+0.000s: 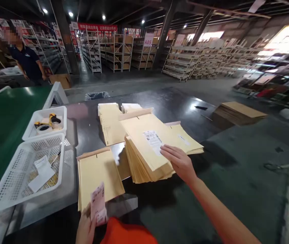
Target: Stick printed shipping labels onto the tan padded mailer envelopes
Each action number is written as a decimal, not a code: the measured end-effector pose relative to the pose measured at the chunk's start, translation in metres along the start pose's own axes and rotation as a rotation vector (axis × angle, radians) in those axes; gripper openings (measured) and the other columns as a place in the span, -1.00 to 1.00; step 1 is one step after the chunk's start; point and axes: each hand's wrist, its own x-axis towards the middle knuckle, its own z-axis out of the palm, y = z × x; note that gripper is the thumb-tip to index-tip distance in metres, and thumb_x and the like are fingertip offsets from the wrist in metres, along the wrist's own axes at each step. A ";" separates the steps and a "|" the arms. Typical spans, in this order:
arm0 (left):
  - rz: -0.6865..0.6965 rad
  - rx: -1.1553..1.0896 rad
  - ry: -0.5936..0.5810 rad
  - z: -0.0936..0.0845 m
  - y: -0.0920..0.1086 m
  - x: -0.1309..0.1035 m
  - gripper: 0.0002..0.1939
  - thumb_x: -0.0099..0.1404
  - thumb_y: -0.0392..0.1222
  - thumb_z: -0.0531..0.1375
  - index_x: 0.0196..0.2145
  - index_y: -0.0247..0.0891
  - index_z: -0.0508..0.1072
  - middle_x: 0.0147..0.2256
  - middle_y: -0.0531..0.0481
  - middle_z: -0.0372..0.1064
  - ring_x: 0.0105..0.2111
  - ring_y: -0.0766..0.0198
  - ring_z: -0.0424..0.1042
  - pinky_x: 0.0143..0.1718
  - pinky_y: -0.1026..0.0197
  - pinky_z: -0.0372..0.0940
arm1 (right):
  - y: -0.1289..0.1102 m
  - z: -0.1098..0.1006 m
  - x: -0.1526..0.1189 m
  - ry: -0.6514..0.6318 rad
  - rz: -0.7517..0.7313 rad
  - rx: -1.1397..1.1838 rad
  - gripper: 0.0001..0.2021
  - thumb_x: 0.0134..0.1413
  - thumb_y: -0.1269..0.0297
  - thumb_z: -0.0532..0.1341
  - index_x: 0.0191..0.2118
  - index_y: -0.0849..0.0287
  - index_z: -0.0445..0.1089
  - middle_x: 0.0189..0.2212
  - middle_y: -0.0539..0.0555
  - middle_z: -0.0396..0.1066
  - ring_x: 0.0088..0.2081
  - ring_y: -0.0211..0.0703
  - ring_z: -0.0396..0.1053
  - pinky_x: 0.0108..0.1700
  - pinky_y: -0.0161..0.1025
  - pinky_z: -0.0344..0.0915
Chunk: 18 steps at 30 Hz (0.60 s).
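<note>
My right hand (178, 162) rests with extended fingers on the white printed label (153, 141) of a yellow padded envelope (139, 135), which tops a tall stack of envelopes (139, 169). At the lower left, my left hand (86, 225) is closed on a small printed label sheet (98, 205). This sheet overlaps the near edge of a lower pile of envelopes (100, 176). Another small pile (185, 139), its top envelope bearing a label, lies right of the tall stack. Behind are more envelopes (111, 125) in a pile.
On the left stand a white perforated basket (14, 176) holding papers and a white tray (28, 130) with tape rolls, beside a green conveyor (9, 108). Flat cardboard (243, 112) is stacked at right. A person (27, 59) stands at the far left.
</note>
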 end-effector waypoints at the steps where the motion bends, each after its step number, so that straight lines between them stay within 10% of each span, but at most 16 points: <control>1: -0.017 -0.042 -0.028 -0.003 0.007 -0.002 -0.48 0.19 0.14 0.06 -0.16 -0.31 0.54 0.02 -0.29 0.40 0.07 -0.12 0.33 0.11 -0.05 0.23 | 0.016 0.004 -0.019 -0.077 0.020 -0.039 -0.63 0.13 0.49 0.02 -0.04 0.05 0.44 -0.07 0.10 0.47 0.04 -0.06 0.37 -0.01 -0.04 0.34; 5: -0.093 -0.309 -0.248 -0.018 0.067 0.002 -0.50 0.23 0.17 0.05 -0.16 -0.26 0.55 -0.09 -0.23 0.48 -0.04 -0.07 0.42 0.06 -0.05 0.27 | 0.048 0.027 -0.067 -0.303 0.117 -0.032 -0.58 -0.02 0.53 -0.02 -0.14 0.08 0.46 -0.09 0.11 0.48 0.00 -0.02 0.39 -0.05 0.03 0.36; 10: -0.104 -0.544 -0.527 -0.034 0.140 0.016 -0.49 0.24 0.14 0.08 -0.05 -0.27 0.50 -0.05 -0.19 0.46 -0.08 -0.01 0.44 0.00 0.00 0.31 | -0.035 0.062 -0.021 -0.131 0.396 0.389 -0.69 0.09 0.41 0.05 -0.08 0.08 0.39 -0.05 0.14 0.42 0.02 -0.04 0.33 0.05 0.00 0.28; 14: -0.067 -0.535 -0.586 -0.030 0.135 0.007 -0.52 0.28 0.10 0.04 -0.01 -0.23 0.47 0.00 -0.16 0.42 -0.07 0.02 0.42 -0.03 0.05 0.31 | -0.133 0.115 0.017 -0.320 0.605 0.985 -0.68 -0.02 0.24 0.23 -0.09 0.12 0.37 -0.24 0.08 0.45 -0.23 -0.15 0.41 -0.24 -0.24 0.38; 18: -0.110 -0.293 -0.457 -0.028 0.103 -0.008 -0.51 0.27 0.04 0.08 0.07 -0.27 0.39 0.09 -0.23 0.32 0.06 -0.01 0.31 0.13 0.00 0.16 | -0.181 0.147 0.013 -0.366 0.667 1.024 -0.92 -0.02 0.28 0.24 -0.43 0.16 0.43 -0.48 0.00 0.40 -0.42 -0.25 0.35 -0.37 -0.31 0.30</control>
